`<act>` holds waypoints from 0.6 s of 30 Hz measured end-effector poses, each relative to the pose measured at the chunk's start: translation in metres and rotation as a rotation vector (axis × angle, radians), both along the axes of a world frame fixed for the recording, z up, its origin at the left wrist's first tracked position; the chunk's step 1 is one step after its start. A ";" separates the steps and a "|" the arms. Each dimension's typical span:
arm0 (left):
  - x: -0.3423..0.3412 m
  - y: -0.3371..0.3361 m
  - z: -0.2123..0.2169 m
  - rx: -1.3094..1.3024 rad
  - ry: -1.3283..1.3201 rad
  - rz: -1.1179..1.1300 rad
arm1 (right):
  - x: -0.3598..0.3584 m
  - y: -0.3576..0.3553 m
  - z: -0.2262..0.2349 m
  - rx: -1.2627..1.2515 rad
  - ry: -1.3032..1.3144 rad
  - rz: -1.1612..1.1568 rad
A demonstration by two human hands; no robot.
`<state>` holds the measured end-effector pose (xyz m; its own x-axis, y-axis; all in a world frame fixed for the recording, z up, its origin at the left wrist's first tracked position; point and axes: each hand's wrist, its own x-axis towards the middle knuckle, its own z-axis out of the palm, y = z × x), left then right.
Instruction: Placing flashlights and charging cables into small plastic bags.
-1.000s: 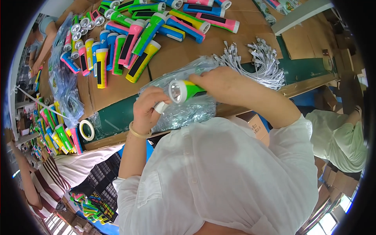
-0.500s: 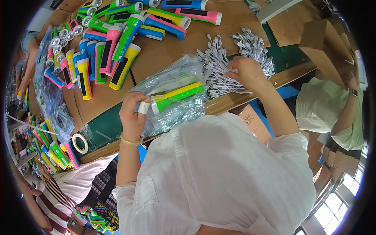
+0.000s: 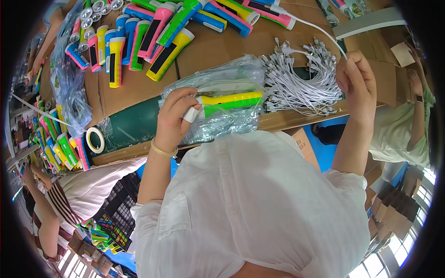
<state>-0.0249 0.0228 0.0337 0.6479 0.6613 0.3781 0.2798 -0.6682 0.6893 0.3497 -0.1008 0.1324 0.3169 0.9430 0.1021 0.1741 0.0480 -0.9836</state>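
A yellow-and-green flashlight [image 3: 234, 103] lies in clear plastic on a pile of clear plastic bags [image 3: 222, 131] in front of me. My left hand [image 3: 176, 116] is closed on the bag's edge by the flashlight's left end. White tape or a wrap [image 3: 190, 114] shows at its thumb. My right hand [image 3: 357, 83] is raised on the right, pinching a white USB cable [image 3: 320, 28]. The cable arcs up and left, its plug reaching over the flashlights. Below and left of that hand lies a bundle of white cables [image 3: 303, 88].
Several colourful flashlights [image 3: 169, 55] cover the far side of the cardboard-topped table. A tape roll [image 3: 95, 140] sits at the left edge, near plastic bags [image 3: 69, 92]. Co-workers are at left and right [image 3: 408, 125]. A black crate [image 3: 118, 208] stands below the table.
My right hand has lifted a cable out of the bundle and moved right and up. My left hand stays at the bag, and the view has shifted.
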 end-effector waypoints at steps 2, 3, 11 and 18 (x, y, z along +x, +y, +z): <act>0.000 -0.002 0.000 -0.014 0.001 0.020 | -0.016 0.011 0.002 0.164 0.268 0.123; 0.001 -0.003 0.000 -0.026 -0.014 0.028 | -0.023 0.016 -0.003 0.129 0.372 0.180; 0.000 -0.008 0.001 -0.089 -0.059 0.051 | -0.067 0.027 -0.082 -0.316 0.338 0.314; 0.003 -0.012 0.011 -0.124 -0.063 0.248 | -0.074 0.033 -0.057 -0.271 -0.478 0.540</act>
<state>-0.0214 0.0104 0.0447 0.4385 0.8403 0.3188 0.3780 -0.4943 0.7828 0.2756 -0.0673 0.0754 -0.2152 0.9658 -0.1444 0.6039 0.0155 -0.7969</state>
